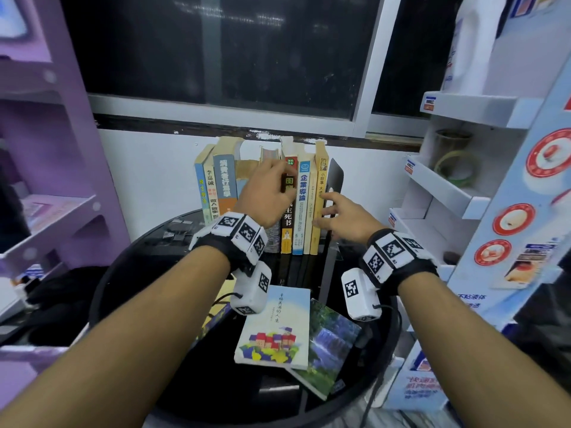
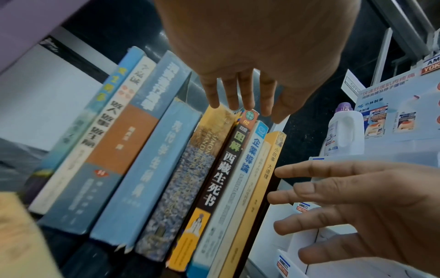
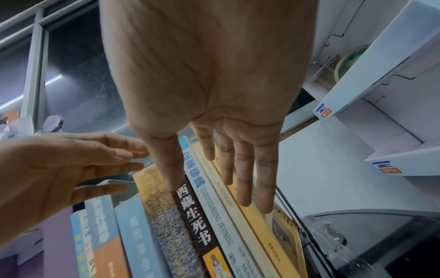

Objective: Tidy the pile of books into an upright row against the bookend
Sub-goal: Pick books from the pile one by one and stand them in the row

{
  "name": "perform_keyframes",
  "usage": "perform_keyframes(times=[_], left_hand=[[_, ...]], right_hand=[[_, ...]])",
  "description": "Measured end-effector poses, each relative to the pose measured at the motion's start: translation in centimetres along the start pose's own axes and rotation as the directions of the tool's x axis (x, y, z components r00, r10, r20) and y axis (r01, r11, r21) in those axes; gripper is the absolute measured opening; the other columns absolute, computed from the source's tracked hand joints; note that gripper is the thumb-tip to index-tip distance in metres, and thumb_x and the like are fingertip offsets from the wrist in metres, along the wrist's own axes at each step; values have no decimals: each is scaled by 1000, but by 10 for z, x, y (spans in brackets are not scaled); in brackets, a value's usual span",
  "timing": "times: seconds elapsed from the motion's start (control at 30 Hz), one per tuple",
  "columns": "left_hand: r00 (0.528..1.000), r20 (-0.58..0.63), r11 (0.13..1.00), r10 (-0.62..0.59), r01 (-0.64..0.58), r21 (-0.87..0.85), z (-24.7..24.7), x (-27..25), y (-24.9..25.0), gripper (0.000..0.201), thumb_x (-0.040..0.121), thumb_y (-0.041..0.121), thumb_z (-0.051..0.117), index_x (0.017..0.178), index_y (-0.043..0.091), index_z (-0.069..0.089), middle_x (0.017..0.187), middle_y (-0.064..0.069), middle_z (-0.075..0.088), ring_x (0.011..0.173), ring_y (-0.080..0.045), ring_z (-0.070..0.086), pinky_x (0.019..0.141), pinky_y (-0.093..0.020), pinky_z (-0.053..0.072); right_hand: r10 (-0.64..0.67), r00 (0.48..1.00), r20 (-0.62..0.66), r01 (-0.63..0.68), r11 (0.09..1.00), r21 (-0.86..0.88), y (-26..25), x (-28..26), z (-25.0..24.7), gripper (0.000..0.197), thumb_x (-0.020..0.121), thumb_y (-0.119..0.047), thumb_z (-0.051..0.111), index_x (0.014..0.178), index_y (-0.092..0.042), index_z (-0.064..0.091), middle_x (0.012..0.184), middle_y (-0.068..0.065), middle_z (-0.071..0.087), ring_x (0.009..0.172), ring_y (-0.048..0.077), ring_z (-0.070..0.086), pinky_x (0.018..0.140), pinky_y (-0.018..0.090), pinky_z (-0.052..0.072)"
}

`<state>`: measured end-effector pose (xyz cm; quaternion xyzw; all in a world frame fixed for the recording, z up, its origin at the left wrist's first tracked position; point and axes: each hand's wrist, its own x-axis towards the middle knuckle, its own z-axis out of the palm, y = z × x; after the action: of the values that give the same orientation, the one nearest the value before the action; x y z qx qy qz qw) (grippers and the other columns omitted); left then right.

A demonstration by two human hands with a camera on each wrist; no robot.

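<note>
Two loose paperbacks (image 1: 275,327): lay flat on the black table (image 1: 129,273), likely light and floppy; best pinched at the spine.
Row (image 1: 301,205): stood upright against the bookend (image 1: 335,180).
Left hand (image 1: 268,193): fingers straight on the tops.
Right hand (image 1: 346,219): flat against the yellow book (image 1: 318,211).

You're in a staged shop-like corner: white cardboard display racks (image 1: 469,109) with price labels (image 1: 430,104) and product posters (image 1: 522,267) stand at your right, a detergent bottle (image 2: 345,129) on one, purple shelving (image 1: 46,149) at your left, a dark window (image 1: 216,47) ahead.
</note>
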<state>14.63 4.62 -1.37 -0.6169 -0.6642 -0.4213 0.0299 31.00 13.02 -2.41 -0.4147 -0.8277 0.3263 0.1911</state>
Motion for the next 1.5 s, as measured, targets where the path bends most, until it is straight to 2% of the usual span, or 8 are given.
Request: perform_keyframes(times=[0.1, 0.23, 0.37, 0.53, 0.93, 1.27, 1.4, 1.5], left_hand=[[997, 42, 998, -67, 68, -18, 0, -20, -3, 31, 91, 23, 60, 121, 19, 57, 131, 1, 50, 119, -15, 49, 93, -23, 32], [972, 173, 986, -159, 166, -28, 8, -40, -12, 31, 91, 23, 61, 121, 17, 58, 131, -1, 53, 117, -18, 51, 90, -24, 34], [896, 363, 960, -255, 280, -17, 17, -57, -24, 28, 91, 22, 62, 118, 18, 59, 127, -3, 58, 108, -17, 55, 85, -25, 38], [782, 535, 933, -319, 359, 31, 26, -75, -41, 39, 90, 24, 64, 127, 18, 55, 133, -1, 55, 120, -20, 50, 94, -29, 39], [612, 693, 924, -382, 256, 284, 40, -93, -53, 67, 82, 43, 70, 141, 29, 41, 146, 0, 43, 129, -23, 44, 105, -35, 37], [648, 689, 946, -324, 242, 216, 38, -90, -52, 62, 77, 34, 77, 131, 19, 51, 129, 0, 56, 113, -17, 53, 94, -29, 43], [694, 659, 955, -289, 260, 145, 33, -85, -52, 57, 74, 28, 80, 125, 19, 56, 119, 1, 58, 101, -13, 52, 84, -26, 42], [736, 623, 953, -265, 299, 52, 27, -82, -51, 56, 71, 24, 83, 121, 19, 58, 110, 2, 59, 98, -14, 54, 79, -25, 42]], right_hand=[[33, 998, 43, -32, 999, -29, -1, -8, 8, 60, 89, -26, 67, 142, -20, 39, 128, 6, 58, 112, 22, 60, 93, 39, 52], [86, 989, 117, -83, 996, -33, 0, -16, 21, 54, 89, -27, 68, 136, -19, 45, 119, 3, 61, 105, 25, 63, 81, 36, 56], [158, 971, 181, -145, 986, -85, 5, -23, 34, 51, 86, -30, 70, 132, -20, 50, 118, 8, 60, 105, 23, 61, 83, 39, 58], [213, 944, 252, -182, 973, -138, 13, -31, 47, 55, 83, -34, 74, 131, -20, 50, 123, 8, 58, 110, 24, 59, 88, 42, 57], [264, 886, 381, -126, 928, -351, 17, -38, 73, 63, 81, -31, 77, 134, -9, 52, 130, 4, 57, 119, 23, 54, 97, 34, 47], [214, 906, 364, -113, 953, -280, 20, -38, 76, 44, 73, -22, 84, 111, -8, 67, 112, 7, 68, 101, 20, 62, 91, 33, 51], [182, 906, 382, -125, 978, -169, 16, -39, 71, 41, 74, -12, 82, 109, -10, 61, 103, 6, 66, 84, 15, 63, 63, 23, 53], [173, 893, 415, -183, 983, -17, 8, -41, 65, 38, 76, 3, 77, 105, -8, 54, 97, 8, 63, 84, 24, 68, 53, 23, 57]])
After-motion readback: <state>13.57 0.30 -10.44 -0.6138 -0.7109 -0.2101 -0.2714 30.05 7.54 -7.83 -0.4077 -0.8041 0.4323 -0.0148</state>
